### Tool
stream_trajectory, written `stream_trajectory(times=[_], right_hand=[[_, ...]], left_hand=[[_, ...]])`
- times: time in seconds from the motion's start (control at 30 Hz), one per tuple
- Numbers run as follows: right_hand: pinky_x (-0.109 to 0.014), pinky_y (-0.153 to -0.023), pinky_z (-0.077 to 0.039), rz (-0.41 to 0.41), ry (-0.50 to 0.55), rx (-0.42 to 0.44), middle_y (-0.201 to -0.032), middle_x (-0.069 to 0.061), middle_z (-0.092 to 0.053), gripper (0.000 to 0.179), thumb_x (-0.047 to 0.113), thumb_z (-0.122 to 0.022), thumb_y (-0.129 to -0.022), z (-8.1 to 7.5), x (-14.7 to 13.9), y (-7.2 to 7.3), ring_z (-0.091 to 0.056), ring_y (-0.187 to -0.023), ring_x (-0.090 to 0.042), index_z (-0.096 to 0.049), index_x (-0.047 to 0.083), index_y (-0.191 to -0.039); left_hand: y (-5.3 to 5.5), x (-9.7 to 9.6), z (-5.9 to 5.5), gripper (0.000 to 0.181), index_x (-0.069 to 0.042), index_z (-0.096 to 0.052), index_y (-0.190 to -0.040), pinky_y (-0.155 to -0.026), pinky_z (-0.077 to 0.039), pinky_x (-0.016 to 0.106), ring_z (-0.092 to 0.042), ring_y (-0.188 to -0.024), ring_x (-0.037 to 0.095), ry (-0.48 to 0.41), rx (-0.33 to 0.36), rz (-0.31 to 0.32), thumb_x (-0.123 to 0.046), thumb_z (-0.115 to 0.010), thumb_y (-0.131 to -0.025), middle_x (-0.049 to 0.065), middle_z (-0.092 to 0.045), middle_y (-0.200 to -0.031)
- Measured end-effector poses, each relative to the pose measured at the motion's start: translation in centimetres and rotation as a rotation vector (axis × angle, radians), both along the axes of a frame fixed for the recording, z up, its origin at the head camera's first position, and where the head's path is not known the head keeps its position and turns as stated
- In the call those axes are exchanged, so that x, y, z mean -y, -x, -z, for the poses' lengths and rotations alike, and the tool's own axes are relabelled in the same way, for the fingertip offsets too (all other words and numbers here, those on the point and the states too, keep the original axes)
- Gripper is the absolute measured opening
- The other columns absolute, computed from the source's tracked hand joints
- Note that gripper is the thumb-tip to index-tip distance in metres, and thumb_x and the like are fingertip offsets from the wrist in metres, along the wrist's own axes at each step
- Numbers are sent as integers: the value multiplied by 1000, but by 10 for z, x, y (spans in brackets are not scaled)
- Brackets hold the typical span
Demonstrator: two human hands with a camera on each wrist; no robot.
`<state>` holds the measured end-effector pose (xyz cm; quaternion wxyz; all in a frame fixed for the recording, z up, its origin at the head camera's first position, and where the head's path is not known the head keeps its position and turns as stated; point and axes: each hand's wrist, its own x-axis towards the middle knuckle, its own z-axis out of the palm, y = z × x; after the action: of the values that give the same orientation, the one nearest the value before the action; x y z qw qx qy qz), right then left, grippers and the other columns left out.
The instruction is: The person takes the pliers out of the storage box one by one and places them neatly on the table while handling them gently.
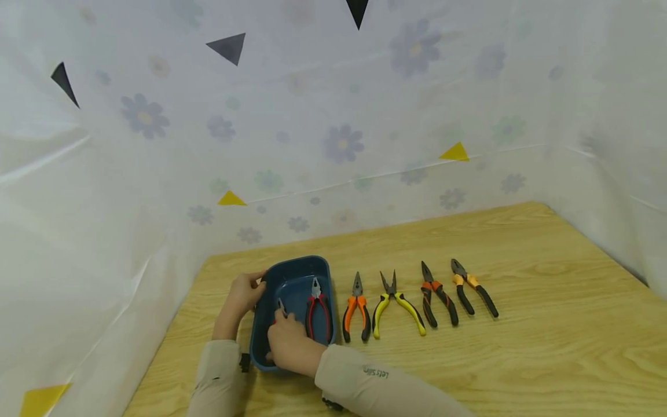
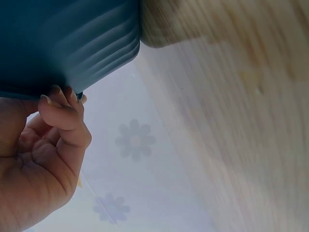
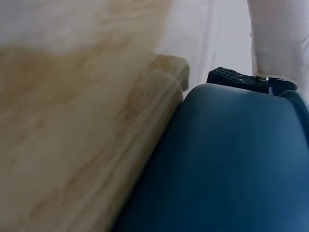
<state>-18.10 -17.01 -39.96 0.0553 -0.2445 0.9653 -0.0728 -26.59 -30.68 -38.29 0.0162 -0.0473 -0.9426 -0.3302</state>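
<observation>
A dark blue bin (image 1: 292,292) stands on the table, its outer wall (image 3: 227,159) filling much of the right wrist view. My left hand (image 1: 244,296) grips its rim at the far left corner, fingers bent over the edge in the left wrist view. Inside the bin, my right hand (image 1: 293,343) is closed around a pair of pliers (image 1: 282,307); only the metal nose and a bit of red handle show past the fingers. Right of that hand, red-and-black pliers (image 1: 315,289) lie in the bin, nose pointing away. The right hand itself is out of sight in the right wrist view.
To the right of the bin lie orange-and-black long-nose pliers (image 1: 357,302), spread yellow long-nose pliers (image 1: 386,297), dark pliers with orange-red trim (image 1: 428,285) and pliers with yellow-orange and black grips (image 1: 460,279). Pale flowered sheeting (image 1: 333,104) rises behind the wooden table (image 1: 547,324).
</observation>
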Motion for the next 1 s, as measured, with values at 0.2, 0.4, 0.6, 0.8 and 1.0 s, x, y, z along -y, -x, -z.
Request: stream_trajectory(times=[0.2, 0.4, 0.6, 0.8, 1.0], right_hand=[[-26, -73, -52, 46, -55, -50, -132, -5, -46, 42, 56, -69, -80, 1, 1, -1, -50, -106, -25, -75, 20, -101], [-23, -66, -51, 139, -94, -94, -101, -10, -56, 61, 63, -72, -73, 0, 3, -3, -53, -89, -20, -71, 14, -109], [-25, -71, -51, 123, -143, -137, -97, -8, -61, 70, 67, -71, -70, 1, 3, -2, -58, -86, -19, -69, 11, -112], [-26, -65, -54, 183, -107, -57, -98, -7, -66, 64, 68, -72, -68, 0, 2, 1, -62, -87, -18, -73, 16, -106], [-27, -65, -56, 164, -37, 23, -103, -3, -66, 61, 60, -75, -72, 0, 1, 1, -65, -91, -17, -71, 13, -109]], left_hand=[[-1, 0, -2, 41, 4, -52, -136, -47, -52, 45, -43, -36, 13, -7, -13, 12, -5, -52, -96, 6, -45, -54], [0, 1, -1, 41, 3, -52, -136, -46, -52, 45, -43, -35, 12, -6, -18, 12, -5, -53, -96, 5, -45, -52], [-1, 1, 0, 41, 2, -52, -137, -47, -52, 45, -44, -36, 14, -10, -9, 18, -7, -53, -96, 5, -45, -53], [0, 2, 0, 41, 3, -52, -137, -48, -52, 47, -42, -36, 14, -21, -9, 12, -7, -52, -96, 4, -43, -53], [1, 3, 3, 41, 1, -53, -136, -46, -52, 44, -44, -36, 13, -14, -12, 8, -7, -53, -96, 5, -46, -53]])
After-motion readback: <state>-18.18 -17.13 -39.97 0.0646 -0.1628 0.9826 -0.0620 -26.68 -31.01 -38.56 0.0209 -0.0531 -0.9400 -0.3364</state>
